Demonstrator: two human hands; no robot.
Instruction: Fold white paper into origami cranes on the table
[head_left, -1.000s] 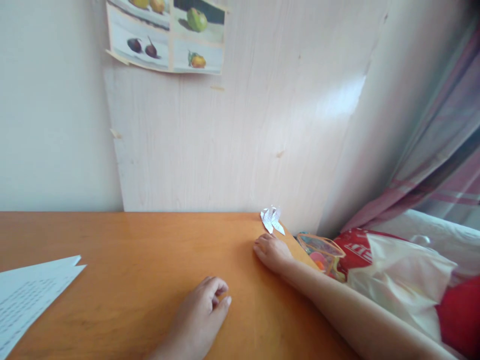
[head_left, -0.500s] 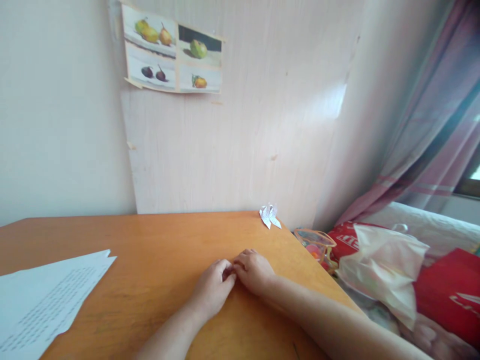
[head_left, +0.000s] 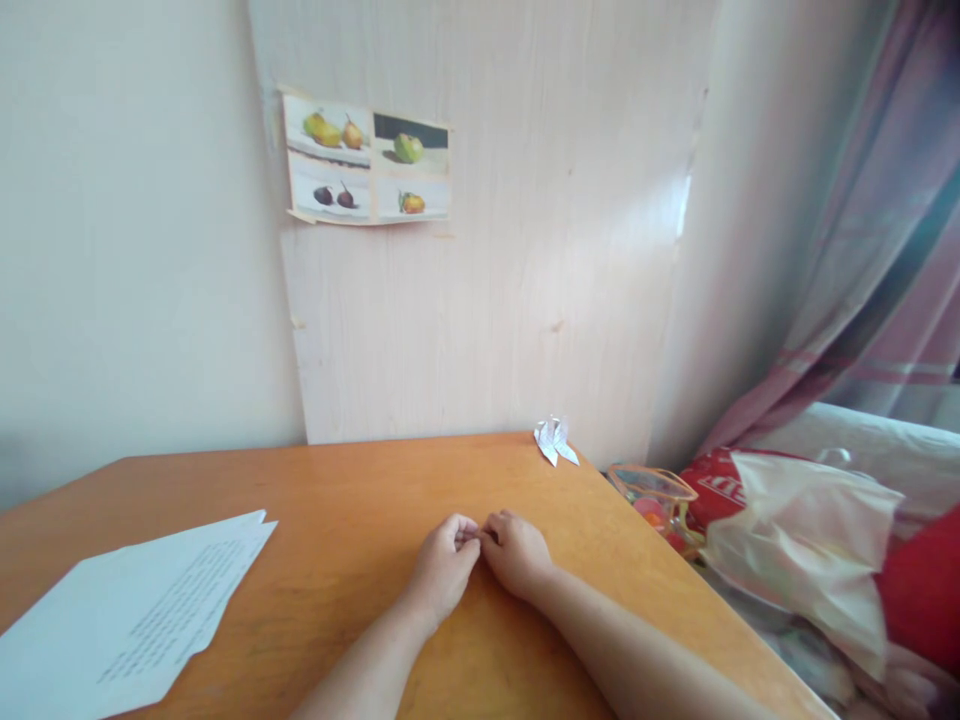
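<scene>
On the orange-brown wooden table [head_left: 337, 500], my left hand [head_left: 446, 562] and my right hand [head_left: 517, 550] meet at their fingertips. The left hand's fingers are curled, with its thumb pointing toward the right hand. My right hand is bent palm down, fingers closed at the same spot. Anything pinched between them is too small or too hidden to make out. Beyond them, near the table's far right corner, stand small folded white paper pieces [head_left: 555, 441], apart from both hands.
Printed white sheets [head_left: 172, 610] lie at the table's left. Past the right edge are a clear bag with orange trim [head_left: 654, 490], a cream plastic bag [head_left: 810, 550] and red bags [head_left: 926, 590]. A fruit picture sheet [head_left: 373, 165] hangs on the board behind.
The camera view has tilted up and turned left, so the table, papers and picture appear shifted right and lower. Both hands stay together at the fingertips, their pose slightly changed.
</scene>
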